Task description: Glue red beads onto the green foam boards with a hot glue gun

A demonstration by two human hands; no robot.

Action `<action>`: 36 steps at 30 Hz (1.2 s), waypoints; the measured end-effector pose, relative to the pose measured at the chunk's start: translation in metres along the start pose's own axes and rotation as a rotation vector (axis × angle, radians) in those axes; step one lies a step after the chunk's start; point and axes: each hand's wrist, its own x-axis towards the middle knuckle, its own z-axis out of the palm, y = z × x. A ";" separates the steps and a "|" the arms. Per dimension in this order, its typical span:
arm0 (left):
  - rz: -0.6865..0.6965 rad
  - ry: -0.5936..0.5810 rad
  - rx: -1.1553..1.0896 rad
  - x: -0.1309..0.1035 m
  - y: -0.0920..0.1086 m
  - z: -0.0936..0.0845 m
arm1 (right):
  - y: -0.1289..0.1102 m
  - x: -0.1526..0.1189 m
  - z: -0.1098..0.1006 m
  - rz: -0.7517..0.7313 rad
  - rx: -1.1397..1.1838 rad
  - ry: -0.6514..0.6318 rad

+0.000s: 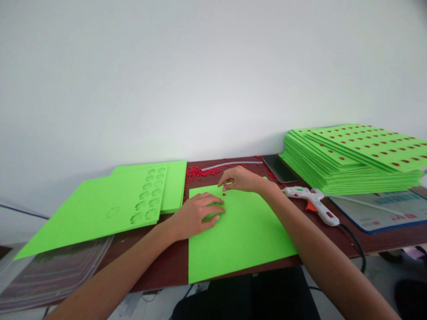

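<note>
A bright green foam sheet (233,240) lies on the table in front of me. My left hand (200,211) rests flat on its left part, fingers spread, holding nothing I can see. Over the sheet's far edge, my right hand (238,178) is bent down with thumb and fingers drawn together in a pinch. Whatever may be between those fingertips is too small to make out. Just below them a small red bead-like piece (224,194) sits on the sheet. Beyond the hands, many similar red pieces (196,173) lie scattered on the table.
A white glue gun (312,202) with an orange trigger lies right of my right forearm. Behind it are a dark phone (279,169) and a tall stack of red-dotted green sheets (333,166). At left are green sheets with flower cut-outs (100,200). A translucent glue stick (230,164) lies at the back.
</note>
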 end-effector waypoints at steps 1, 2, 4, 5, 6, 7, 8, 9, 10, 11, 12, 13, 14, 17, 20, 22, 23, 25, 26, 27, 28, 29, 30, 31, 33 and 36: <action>-0.001 -0.002 -0.001 0.000 0.000 0.000 | 0.000 -0.001 -0.001 -0.014 -0.018 -0.011; -0.002 -0.003 -0.001 0.000 0.000 0.000 | 0.001 -0.001 -0.002 -0.026 -0.035 -0.029; -0.005 -0.005 0.000 0.000 0.000 0.000 | 0.002 -0.003 -0.002 -0.034 -0.061 -0.062; -0.007 -0.006 0.000 0.000 0.000 0.000 | 0.002 -0.003 -0.002 -0.032 -0.067 -0.074; -0.009 -0.009 0.001 0.000 0.000 0.000 | 0.001 -0.003 -0.001 -0.026 -0.073 -0.081; -0.010 -0.010 0.002 0.000 0.001 0.000 | 0.001 -0.003 0.000 -0.021 -0.078 -0.088; -0.008 -0.009 0.002 0.000 0.001 -0.001 | 0.001 -0.003 0.001 -0.019 -0.081 -0.095; -0.006 -0.006 0.003 0.000 0.001 -0.001 | 0.000 -0.003 0.002 -0.022 -0.083 -0.102; -0.004 -0.004 0.003 0.000 0.001 -0.001 | 0.000 -0.003 0.003 -0.027 -0.079 -0.111; -0.002 -0.001 0.003 0.000 0.001 -0.001 | -0.001 -0.003 0.003 -0.033 -0.069 -0.119; -0.002 -0.001 0.004 0.001 0.001 -0.001 | -0.002 -0.003 0.003 -0.038 -0.055 -0.126; -0.003 -0.002 0.005 0.001 0.001 -0.001 | -0.002 -0.003 0.003 -0.044 -0.044 -0.131; -0.005 -0.005 0.006 0.001 0.001 -0.001 | -0.002 -0.003 0.003 -0.048 -0.037 -0.134; -0.008 -0.009 0.005 0.001 0.001 -0.001 | -0.003 -0.005 0.000 -0.045 -0.042 -0.113; -0.008 -0.017 0.005 0.001 0.002 -0.002 | -0.003 -0.006 -0.002 -0.019 -0.053 -0.098; -0.010 -0.021 0.008 0.001 0.001 -0.002 | -0.004 -0.006 -0.002 -0.008 -0.065 -0.107; -0.010 -0.020 0.009 0.001 0.001 -0.002 | -0.004 -0.006 -0.001 -0.008 -0.072 -0.112; -0.008 -0.016 0.009 0.001 0.001 -0.002 | -0.003 -0.005 0.002 -0.013 -0.081 -0.118; -0.006 -0.014 0.008 0.001 0.001 -0.001 | -0.003 -0.004 0.003 -0.014 -0.078 -0.120; -0.004 -0.012 0.006 0.001 0.001 -0.001 | -0.003 -0.003 0.005 -0.012 -0.071 -0.120; -0.003 -0.011 0.005 0.001 0.001 -0.001 | -0.003 -0.003 0.005 -0.007 -0.059 -0.118; -0.002 -0.012 0.004 0.001 0.001 -0.001 | -0.003 -0.003 0.006 -0.003 -0.047 -0.115; -0.003 -0.012 0.004 0.001 0.001 -0.001 | -0.002 -0.003 0.005 0.000 -0.034 -0.109; -0.003 -0.012 0.004 0.001 0.001 -0.001 | -0.001 -0.004 0.004 0.004 -0.023 -0.096; -0.003 -0.009 0.007 0.000 0.001 -0.001 | 0.003 -0.006 -0.001 0.031 -0.007 -0.038; 0.002 -0.002 0.009 0.000 0.000 -0.001 | 0.009 -0.011 -0.009 0.110 0.019 0.078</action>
